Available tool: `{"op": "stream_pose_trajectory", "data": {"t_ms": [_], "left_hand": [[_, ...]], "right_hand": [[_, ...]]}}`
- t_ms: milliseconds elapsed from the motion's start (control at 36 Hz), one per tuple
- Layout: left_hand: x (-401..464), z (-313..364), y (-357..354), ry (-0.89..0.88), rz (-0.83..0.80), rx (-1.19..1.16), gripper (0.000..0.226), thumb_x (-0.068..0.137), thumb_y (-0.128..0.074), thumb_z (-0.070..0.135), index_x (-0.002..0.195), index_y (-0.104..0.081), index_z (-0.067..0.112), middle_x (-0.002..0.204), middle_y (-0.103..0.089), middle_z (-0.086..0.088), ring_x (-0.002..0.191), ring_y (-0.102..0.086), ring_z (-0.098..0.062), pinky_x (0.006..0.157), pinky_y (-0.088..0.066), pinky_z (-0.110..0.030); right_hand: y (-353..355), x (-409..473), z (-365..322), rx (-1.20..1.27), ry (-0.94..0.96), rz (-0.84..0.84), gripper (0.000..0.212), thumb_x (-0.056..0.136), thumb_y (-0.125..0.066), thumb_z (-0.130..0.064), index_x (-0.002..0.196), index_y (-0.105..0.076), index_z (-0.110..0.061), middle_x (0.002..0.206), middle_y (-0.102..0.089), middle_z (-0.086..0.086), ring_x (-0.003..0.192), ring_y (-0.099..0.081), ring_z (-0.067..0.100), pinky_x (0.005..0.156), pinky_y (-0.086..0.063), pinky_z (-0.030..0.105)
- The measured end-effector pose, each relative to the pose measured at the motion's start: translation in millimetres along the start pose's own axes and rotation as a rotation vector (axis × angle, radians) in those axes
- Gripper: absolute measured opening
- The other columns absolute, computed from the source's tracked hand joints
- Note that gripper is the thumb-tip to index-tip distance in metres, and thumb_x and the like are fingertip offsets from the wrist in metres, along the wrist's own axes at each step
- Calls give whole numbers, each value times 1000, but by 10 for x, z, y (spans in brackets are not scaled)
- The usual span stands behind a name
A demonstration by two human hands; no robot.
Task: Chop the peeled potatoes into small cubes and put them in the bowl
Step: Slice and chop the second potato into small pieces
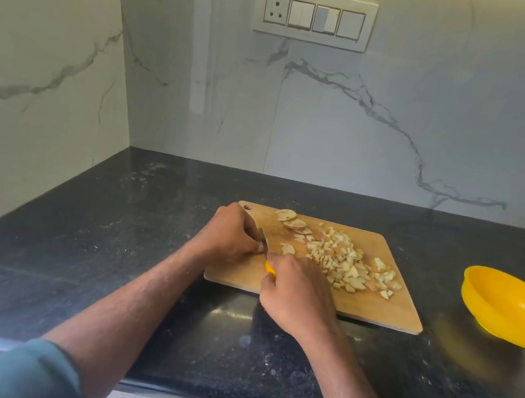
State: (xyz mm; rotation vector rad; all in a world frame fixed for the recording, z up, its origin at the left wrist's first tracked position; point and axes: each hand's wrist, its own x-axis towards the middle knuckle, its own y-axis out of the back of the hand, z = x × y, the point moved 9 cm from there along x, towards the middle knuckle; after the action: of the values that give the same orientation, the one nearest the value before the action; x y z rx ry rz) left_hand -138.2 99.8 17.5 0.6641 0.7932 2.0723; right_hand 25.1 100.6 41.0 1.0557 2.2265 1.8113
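A wooden cutting board lies on the black counter. A heap of small potato cubes covers its middle and right. A few round potato slices lie at its far left edge. My right hand grips a knife by its yellow handle; the blade points away from me. My left hand sits curled on the board just left of the blade, its fingertips against it; what it holds is hidden. The yellow bowl stands to the right of the board, tilted, with nothing visible inside.
The black stone counter runs into a corner of white marble walls. A switch and socket panel is on the back wall above the board. The counter's front edge lies near me.
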Motion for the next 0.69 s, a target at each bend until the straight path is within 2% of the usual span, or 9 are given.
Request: {"op": "stream_pose_trajectory", "data": {"t_ms": [111,194,222,306,361,417,472,583,694], "left_hand": [[2,-6,-8,19,10,-6,10,77,-88,18,86,-84,18,83,-76,8,94,-67,-9,90,-59,-34],[4,-10,-8,32,9,-5,11,78,-87,19,89,-83,18,86,-76,7,93,-67,-11,90,-60,-34],[1,-15,-8,37,10,-7,12,79,-87,18,89,-83,17,86,-76,6,90,-68,-10,89,-60,-33],[-15,-12,-6,38,19,-4,13,80,-87,18,91,-82,16,85,-75,6,84,-68,-8,84,-61,-30],[-24,-9,-10,32,16,-9,15,80,-87,18,94,-82,15,86,-74,7,83,-68,-7,83,-60,-27],[-20,-11,-5,26,5,-17,13,81,-86,17,94,-82,16,85,-75,8,83,-67,-5,84,-60,-27],[-3,-42,22,25,5,-44,8,82,-84,17,90,-83,18,85,-75,9,90,-67,-6,89,-59,-31],[1,-92,86,38,33,-140,6,87,-79,13,89,-83,16,88,-74,7,104,-64,-14,96,-52,-35],[-13,-123,134,46,127,-200,10,89,-74,7,87,-82,13,84,-73,6,95,-65,-10,82,-49,-26]], "right_hand": [[-23,-53,31,6,-11,-10,31,92,-50,-14,116,-69,-8,69,-61,-4,53,-47,5,62,-54,33],[-10,-139,32,11,20,-38,33,94,-50,-13,122,-67,-9,69,-52,-10,57,-44,2,60,-47,22],[15,-175,39,29,28,-41,36,95,-50,-13,128,-65,-12,75,-56,-10,61,-48,2,59,-42,17],[122,-276,91,88,35,-20,44,97,-51,-15,140,-57,-18,116,-69,0,83,-59,7,65,-34,6],[166,-316,122,90,41,-5,43,97,-52,-16,139,-58,-19,116,-70,0,65,-49,-1,49,-29,6],[167,-334,182,89,22,3,42,96,-53,-16,138,-60,-18,102,-72,-2,53,-39,-5,42,-30,9],[177,-332,226,96,10,23,44,95,-53,-16,139,-59,-19,89,-70,-1,50,-34,-6,41,-30,10],[159,-279,173,93,37,59,45,95,-52,-17,140,-57,-19,100,-74,-1,57,-43,0,47,-24,8],[76,-208,7,98,80,45,44,96,-51,-18,139,-58,-19,103,-75,-3,61,-48,3,55,-30,7]]}}
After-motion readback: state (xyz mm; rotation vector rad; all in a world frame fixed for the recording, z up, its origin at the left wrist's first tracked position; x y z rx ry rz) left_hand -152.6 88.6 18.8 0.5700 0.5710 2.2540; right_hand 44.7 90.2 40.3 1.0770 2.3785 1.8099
